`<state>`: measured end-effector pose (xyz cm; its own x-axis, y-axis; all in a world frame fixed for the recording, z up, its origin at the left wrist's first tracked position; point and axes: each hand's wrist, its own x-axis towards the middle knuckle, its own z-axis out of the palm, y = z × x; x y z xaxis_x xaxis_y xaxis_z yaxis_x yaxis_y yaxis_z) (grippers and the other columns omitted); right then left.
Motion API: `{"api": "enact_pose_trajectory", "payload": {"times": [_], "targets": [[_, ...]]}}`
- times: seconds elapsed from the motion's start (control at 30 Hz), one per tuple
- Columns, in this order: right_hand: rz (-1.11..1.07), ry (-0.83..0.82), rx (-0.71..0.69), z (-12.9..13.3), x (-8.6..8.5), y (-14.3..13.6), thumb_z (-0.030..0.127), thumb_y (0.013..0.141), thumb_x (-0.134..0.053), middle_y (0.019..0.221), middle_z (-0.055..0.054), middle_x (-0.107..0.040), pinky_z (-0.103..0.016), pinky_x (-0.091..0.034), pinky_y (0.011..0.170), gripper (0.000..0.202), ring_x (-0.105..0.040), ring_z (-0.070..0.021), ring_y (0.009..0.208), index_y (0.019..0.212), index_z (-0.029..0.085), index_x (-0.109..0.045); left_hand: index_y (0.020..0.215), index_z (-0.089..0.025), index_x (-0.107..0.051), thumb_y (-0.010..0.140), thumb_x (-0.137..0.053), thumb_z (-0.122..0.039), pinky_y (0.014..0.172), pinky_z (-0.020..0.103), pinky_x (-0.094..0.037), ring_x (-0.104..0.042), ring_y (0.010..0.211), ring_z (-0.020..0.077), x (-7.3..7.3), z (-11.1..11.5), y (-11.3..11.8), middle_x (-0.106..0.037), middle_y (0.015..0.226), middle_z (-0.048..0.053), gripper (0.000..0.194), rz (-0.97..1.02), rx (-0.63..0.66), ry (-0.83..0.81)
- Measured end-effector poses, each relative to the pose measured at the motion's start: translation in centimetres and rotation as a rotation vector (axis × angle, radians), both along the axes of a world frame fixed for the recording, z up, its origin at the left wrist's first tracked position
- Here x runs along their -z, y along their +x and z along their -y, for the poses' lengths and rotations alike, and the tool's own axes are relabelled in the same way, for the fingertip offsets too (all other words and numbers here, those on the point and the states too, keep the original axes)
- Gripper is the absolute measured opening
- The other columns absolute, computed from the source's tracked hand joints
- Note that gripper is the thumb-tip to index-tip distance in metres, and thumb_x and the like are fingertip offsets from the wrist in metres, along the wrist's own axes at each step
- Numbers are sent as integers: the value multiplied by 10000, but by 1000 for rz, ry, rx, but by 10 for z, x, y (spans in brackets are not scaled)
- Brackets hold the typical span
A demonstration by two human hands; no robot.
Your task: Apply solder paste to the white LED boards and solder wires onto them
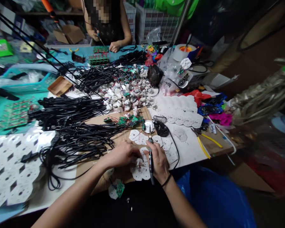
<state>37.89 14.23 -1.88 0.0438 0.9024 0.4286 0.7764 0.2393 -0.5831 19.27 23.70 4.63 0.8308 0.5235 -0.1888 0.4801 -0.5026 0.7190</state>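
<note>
My right hand (159, 160) is wrapped round a dark soldering iron (151, 163), its tip pointing away from me toward a small white piece (149, 126). Fingers curled and bent down, my left hand (123, 154) is over white round-edged circuit boards (141, 174) at the near edge of the table. Whatever its fingertips pinch is too small to make out. Close by, a green board with a white plate (118, 189) lies near my lap. Small green circuit boards (133, 121) with thin red wires are just beyond my hands.
Bundles of black cables (83, 136) lie at left, beside white panels (11, 167). Behind is a heap of white parts (127, 96). Yellow-handled pliers (207, 144) and a blue bin bag (216, 196) are at right. Across the table, a person (106, 25) works on green boards (98, 58).
</note>
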Motion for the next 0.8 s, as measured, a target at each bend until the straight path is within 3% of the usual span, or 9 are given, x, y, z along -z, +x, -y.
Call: {"api": "enact_pose_trajectory", "payload": {"times": [0.2,0.4,0.5,0.57,0.63,0.73,0.8], "targets": [[-173,38,-178,-1,8,-6,181,995,-504,1120,-87,-617,-306,-616,814,492,-702,-202,996,1467,279,-404,993,-179,-738,951,-496,-206,835,284,-451,-641,905,194,5,2,-1,-722,939,85,247,25,-58,76],[27,97,-65,-7,10,-3,196,987,-533,1146,-106,-608,-352,-615,814,513,-683,-240,1014,1474,281,-396,1049,-185,-719,1000,-457,-290,881,293,-450,-633,953,190,12,3,-1,-722,1042,88,287,48,-123,137],[49,68,-100,-10,11,-3,207,1009,-483,1140,-112,-606,-346,-617,799,467,-685,-238,993,1467,262,-410,1001,-189,-727,1008,-444,-341,868,298,-451,-637,929,191,11,5,0,-734,999,81,321,51,-150,142],[4,72,-152,-11,12,-3,184,1011,-462,1124,-103,-610,-320,-616,781,465,-691,-218,964,1468,255,-413,944,-185,-731,999,-455,-359,818,291,-454,-640,884,190,8,2,-3,-736,933,77,331,43,-236,149],[-36,95,-166,-9,11,-2,170,999,-486,1117,-94,-616,-316,-613,785,484,-690,-210,966,1468,262,-412,886,-181,-726,973,-494,-370,755,274,-452,-639,813,178,2,-6,-11,-730,860,62,312,44,-399,164],[-48,146,-116,-2,9,1,182,976,-543,1098,-92,-630,-357,-605,804,482,-681,-224,982,1440,264,-437,846,-191,-716,921,-553,-376,695,253,-442,-633,735,160,-10,-23,-29,-727,804,31,258,-2,-696,238],[-54,176,-76,4,8,3,184,972,-547,1079,-94,-637,-378,-601,791,450,-679,-228,959,1410,250,-466,834,-203,-717,887,-583,-366,700,256,-437,-649,752,168,-15,-32,-41,-741,821,24,217,-115,-779,306]]}}
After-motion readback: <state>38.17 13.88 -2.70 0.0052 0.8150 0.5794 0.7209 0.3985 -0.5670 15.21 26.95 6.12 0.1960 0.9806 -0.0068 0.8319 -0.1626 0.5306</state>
